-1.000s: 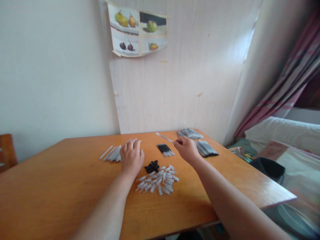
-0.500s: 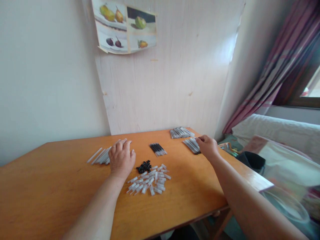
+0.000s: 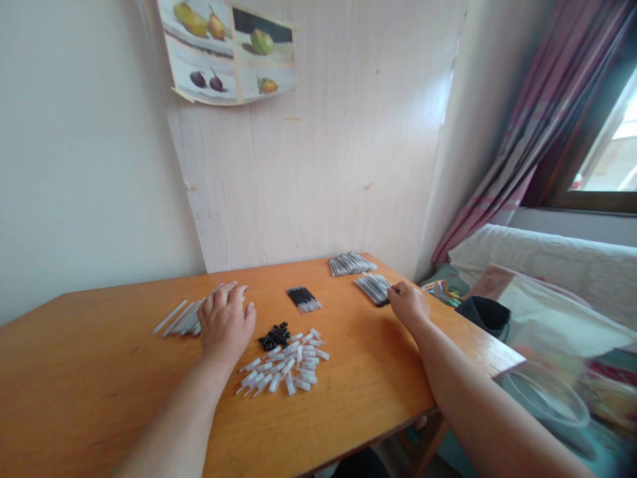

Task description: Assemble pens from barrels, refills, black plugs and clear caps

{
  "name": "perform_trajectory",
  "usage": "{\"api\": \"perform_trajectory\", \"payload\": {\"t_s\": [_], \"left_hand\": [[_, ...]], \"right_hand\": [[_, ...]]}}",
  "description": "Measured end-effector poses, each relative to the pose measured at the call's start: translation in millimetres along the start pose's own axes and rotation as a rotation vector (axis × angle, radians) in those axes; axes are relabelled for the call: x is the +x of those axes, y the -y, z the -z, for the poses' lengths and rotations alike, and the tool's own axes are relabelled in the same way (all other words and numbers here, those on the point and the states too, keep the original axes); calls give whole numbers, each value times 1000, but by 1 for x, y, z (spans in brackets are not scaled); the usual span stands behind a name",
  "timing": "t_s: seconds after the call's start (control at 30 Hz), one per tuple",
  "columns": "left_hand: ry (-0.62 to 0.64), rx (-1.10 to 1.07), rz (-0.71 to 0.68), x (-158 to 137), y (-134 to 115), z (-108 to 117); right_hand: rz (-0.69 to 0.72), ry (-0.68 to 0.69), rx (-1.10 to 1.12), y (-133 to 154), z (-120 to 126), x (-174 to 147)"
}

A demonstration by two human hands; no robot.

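My left hand lies palm down with its fingers stretched out, over the right end of a group of whitish pen barrels, covering part of them. My right hand is closed at the right side of a row of clear pens with dark ends. What its fingers hold, if anything, is hidden. Between the hands lies a bundle of black-and-clear pen refills. Nearer me are a heap of small black parts and a spread of translucent white pen caps.
Behind the row, a larger pile of similar pens sits near the back edge of the wooden table. Beyond the right edge are a black container, a clear plastic tub and bags. A panel stands behind the table.
The view has turned slightly right, so everything sits further left. My right hand has drawn a little towards me and away from the pen row. My left hand stays by the barrels.
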State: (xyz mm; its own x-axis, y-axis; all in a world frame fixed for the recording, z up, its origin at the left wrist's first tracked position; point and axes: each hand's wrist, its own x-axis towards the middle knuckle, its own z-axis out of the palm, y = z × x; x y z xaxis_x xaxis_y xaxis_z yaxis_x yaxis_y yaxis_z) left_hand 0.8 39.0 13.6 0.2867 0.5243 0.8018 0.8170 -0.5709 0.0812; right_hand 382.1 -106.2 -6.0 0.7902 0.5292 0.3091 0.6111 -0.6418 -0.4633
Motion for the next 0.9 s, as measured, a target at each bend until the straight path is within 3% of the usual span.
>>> {"api": "perform_trajectory", "payload": {"t_s": [0.47, 0.9], "left_hand": [[5, 48, -5, 1, -1, 1], [19, 30, -5, 0, 2, -2]], "right_hand": [[-58, 96, -89, 4, -2, -3], [-55, 67, -50, 0, -2, -3]]}}
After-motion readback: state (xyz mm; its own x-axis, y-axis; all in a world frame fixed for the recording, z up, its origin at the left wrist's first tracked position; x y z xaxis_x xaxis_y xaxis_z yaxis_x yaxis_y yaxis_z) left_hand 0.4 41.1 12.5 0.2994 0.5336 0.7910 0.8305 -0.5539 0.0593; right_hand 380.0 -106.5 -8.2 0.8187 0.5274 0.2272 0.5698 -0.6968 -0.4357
